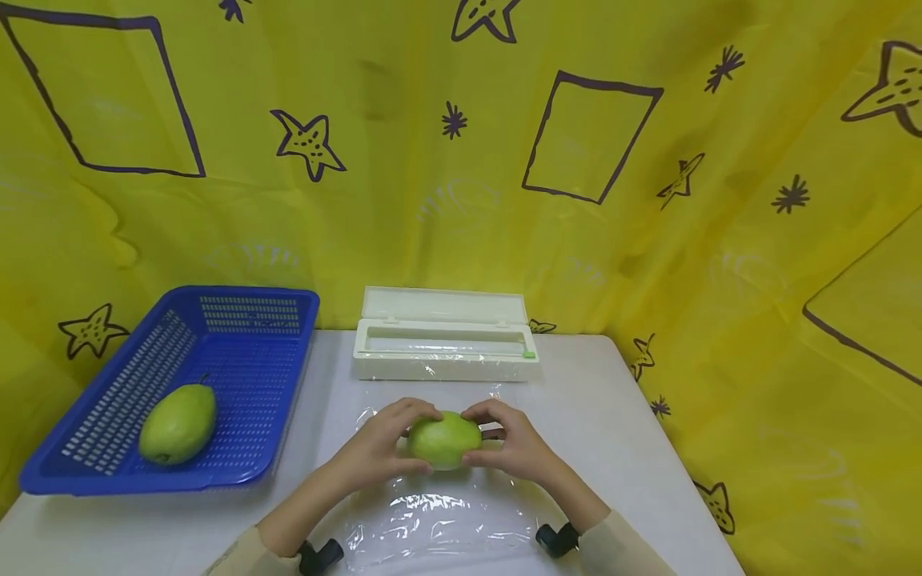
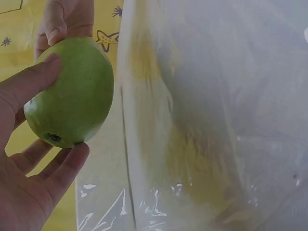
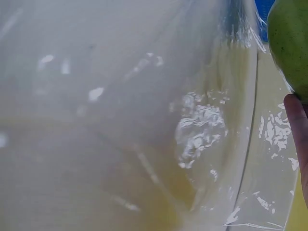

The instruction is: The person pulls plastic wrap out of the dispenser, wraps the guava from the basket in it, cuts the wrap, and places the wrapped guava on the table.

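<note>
Between both hands a green mango [image 1: 444, 440] is held over a sheet of cling film [image 1: 439, 512] lying on the white table. My left hand [image 1: 389, 448] grips its left end, thumb on the near side and fingers on the far side. The right hand [image 1: 515, 442] holds the other end in the same manner. In the left wrist view the mango [image 2: 72, 94] shows a dark stem scar, with the left thumb [image 2: 36, 82] across its skin. Only part of the mango [image 3: 291, 45] and a right finger [image 3: 297, 130] appear in the right wrist view.
Behind the hands stands a white cling film dispenser [image 1: 442, 368], lid raised, with film running out toward me. A blue basket [image 1: 245, 472] at the left contains another green mango [image 1: 178, 424]. Yellow patterned cloth [image 1: 403, 200] borders the table's back and right.
</note>
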A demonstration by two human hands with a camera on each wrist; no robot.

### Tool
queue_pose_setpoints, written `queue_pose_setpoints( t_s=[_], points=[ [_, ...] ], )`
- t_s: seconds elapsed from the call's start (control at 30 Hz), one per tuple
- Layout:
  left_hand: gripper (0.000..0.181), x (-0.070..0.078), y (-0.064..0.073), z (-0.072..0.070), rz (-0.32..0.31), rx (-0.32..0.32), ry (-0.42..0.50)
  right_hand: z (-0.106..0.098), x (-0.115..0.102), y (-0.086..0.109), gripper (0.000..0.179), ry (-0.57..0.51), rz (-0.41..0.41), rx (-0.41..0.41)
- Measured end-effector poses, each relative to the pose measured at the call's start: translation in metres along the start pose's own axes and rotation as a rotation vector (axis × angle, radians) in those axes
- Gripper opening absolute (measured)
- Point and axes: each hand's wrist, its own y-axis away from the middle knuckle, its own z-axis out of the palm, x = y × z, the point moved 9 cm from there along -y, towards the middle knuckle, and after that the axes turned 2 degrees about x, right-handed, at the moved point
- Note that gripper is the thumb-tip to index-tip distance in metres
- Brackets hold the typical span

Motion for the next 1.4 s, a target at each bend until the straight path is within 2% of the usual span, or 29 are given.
queue_pose_setpoints(
  t_s=[0.27, 0.7, 0.97, 1.4],
  points=[
    [0.07, -0.003, -0.001, 0.012, -0.001, -0.028, -0.019, 0.0, 0.011, 0.004, 0.055, -0.019, 0.055, -0.016],
    [0.07, -0.01, -0.002, 0.021, -0.035, -0.062, -0.016, 0.002, 0.018, 0.006, 0.054, -0.039, 0.062, -0.037],
    [0.07, -0.013, 0.0, 0.023, -0.038, -0.066, -0.002, 0.005, 0.025, 0.007, 0.053, -0.05, 0.078, -0.043],
    [0.068, -0.017, 0.001, 0.026, -0.066, -0.087, 0.038, 0.003, 0.026, 0.007, 0.052, -0.014, 0.077, -0.051]
  ],
)
